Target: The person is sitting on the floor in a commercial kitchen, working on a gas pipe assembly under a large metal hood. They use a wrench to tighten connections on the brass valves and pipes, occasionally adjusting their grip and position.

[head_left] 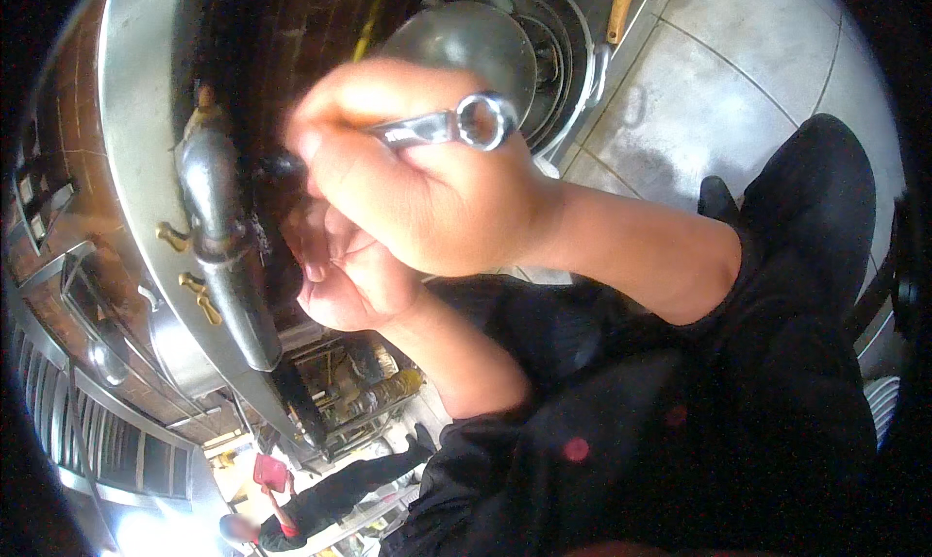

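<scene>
A shiny metal wrench (482, 122) with a ring end sticks out of my right hand (447, 183), whose fingers are closed round its shaft. A dark, stub-like part shows just beyond those fingertips, but what the wrench's other end meets is hidden. Below it and partly behind it, my left hand (364, 278) is cupped, palm showing and fingers loosely bent. I see nothing in that palm, though the right hand covers part of the fingers. Left of both hands runs a thick dark metal pipe (228, 266) with small brass valves (199, 295) along it.
Steel pots (573, 62) and a domed bowl or lid (456, 43) sit beyond my right hand. Nearby is a wooden handle (622, 9). A steel edge (146, 159) curves past the pipe. Farther off, a person (320, 508) holds something red (272, 473). Grey floor tiles (738, 33) lie at upper right.
</scene>
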Tool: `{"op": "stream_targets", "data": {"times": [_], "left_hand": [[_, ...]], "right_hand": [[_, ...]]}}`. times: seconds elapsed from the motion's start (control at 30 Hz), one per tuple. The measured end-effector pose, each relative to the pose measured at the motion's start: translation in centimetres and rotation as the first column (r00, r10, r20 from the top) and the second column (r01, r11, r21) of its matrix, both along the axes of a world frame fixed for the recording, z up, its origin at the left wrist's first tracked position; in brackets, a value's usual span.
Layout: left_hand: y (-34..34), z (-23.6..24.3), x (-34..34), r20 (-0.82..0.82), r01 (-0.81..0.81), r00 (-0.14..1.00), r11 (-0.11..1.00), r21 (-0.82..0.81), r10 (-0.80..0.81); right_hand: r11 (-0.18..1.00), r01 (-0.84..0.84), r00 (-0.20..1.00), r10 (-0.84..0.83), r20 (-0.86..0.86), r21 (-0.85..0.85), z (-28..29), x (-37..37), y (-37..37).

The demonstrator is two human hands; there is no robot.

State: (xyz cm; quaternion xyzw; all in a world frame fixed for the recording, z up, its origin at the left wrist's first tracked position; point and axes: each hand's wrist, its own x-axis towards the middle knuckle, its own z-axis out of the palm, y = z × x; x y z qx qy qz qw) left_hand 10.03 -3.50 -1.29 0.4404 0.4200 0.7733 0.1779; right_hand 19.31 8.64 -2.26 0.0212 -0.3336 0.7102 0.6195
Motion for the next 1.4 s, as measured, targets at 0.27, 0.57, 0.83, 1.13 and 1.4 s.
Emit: {"op": "stream_targets", "data": {"times": [0.27, 0.57, 0.83, 1.13, 1.4], "left_hand": [[-1.2, -1.4, 0.7, -0.038, -0.198, 0.980, 0.977, -0.077, 0.195], [-2.6, -3.1, 0.9, 0.010, -0.215, 0.976, 0.974, -0.075, 0.216], [-5.6, -3.9, -0.8, -0.111, -0.356, 0.934, 0.919, -0.168, 0.341], [-11.9, -9.4, -6.2, -0.272, -0.579, 0.815, 0.684, -0.444, 0.512], [-12.2, -10.2, -7.1, -0.099, -0.542, 0.797, 0.632, -0.554, 0.596]], "right_hand": [[0.985, 0.130, 0.988, -0.120, -0.099, 0.110, -0.3, 0.5, 0.0], [0.865, 0.357, 0.928, -0.288, -0.235, 0.352, -0.8, -0.5, -0.2], [0.793, 0.430, 0.903, -0.375, -0.210, 0.431, -1.4, -0.9, -2.8], [0.944, 0.245, 0.960, -0.206, -0.188, 0.221, -0.5, -1.9, 1.0], [0.613, -0.774, 0.630, 0.719, -0.293, -0.160, 0.7, -6.7, 5.7]]}}
